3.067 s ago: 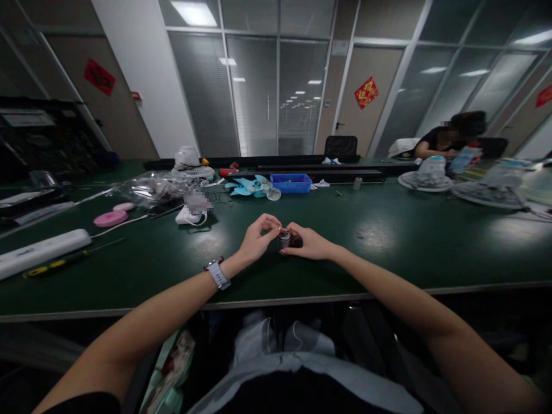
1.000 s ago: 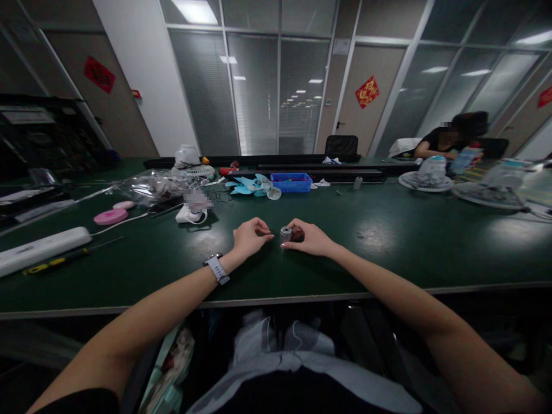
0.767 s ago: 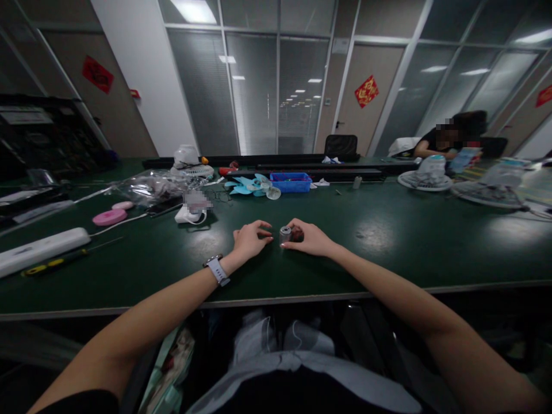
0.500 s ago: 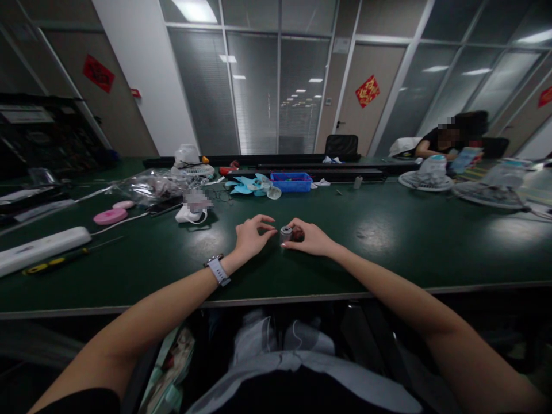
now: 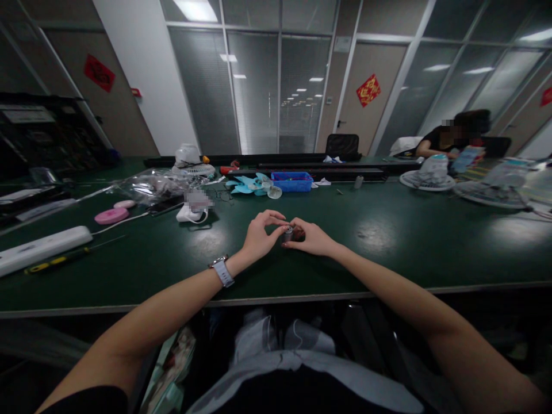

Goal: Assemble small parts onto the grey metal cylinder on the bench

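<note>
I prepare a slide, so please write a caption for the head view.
Left hand and right hand meet at a small metal cylinder above a green table.

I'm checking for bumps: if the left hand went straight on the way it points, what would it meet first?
Probably the small metal cylinder held by the right hand. The left hand overlaps its edge in view, but contact is unclear.
</note>
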### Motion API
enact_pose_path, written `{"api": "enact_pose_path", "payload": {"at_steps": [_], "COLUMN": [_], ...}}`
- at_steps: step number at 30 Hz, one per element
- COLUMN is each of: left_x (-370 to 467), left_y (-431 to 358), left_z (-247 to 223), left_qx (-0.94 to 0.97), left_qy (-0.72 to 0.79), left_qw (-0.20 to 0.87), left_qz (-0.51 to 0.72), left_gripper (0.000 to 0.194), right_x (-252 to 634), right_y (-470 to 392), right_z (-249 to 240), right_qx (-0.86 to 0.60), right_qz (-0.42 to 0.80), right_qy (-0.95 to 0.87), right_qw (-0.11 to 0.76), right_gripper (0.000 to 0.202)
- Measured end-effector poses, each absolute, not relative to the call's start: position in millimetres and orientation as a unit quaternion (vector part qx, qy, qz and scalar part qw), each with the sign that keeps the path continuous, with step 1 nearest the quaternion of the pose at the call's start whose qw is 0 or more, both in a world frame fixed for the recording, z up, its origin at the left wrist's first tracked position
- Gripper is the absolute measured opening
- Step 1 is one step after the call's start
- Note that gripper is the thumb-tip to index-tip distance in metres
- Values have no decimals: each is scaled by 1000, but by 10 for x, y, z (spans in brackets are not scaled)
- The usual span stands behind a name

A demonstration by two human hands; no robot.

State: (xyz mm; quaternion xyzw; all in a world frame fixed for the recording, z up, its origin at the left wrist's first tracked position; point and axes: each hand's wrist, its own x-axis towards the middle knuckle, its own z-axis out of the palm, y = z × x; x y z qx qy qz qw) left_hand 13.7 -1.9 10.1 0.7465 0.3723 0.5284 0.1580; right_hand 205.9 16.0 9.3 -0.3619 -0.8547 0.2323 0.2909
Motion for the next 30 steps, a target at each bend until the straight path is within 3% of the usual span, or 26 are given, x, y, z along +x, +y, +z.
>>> {"api": "enact_pose_path", "payload": {"at_steps": [12,18,30], "left_x": [152,139,132], "left_y": [-6,12,32], "left_z": [98,80,64], "left_qx": [749,760,741], "left_qy": [372,371,320], "left_qw": [164,160,290], "left_qz": [523,508,515], "left_gripper": [20,9,20], "right_x": [2058,2060,2059], "right_y": [174,176,164], "right_z": [78,80,95], "right_qx": [-361,-357,-365], "right_qz": [237,232,222], "right_qy": [-855,-858,-859], "right_qw": [286,288,282], "right_gripper": [42,41,42]}}
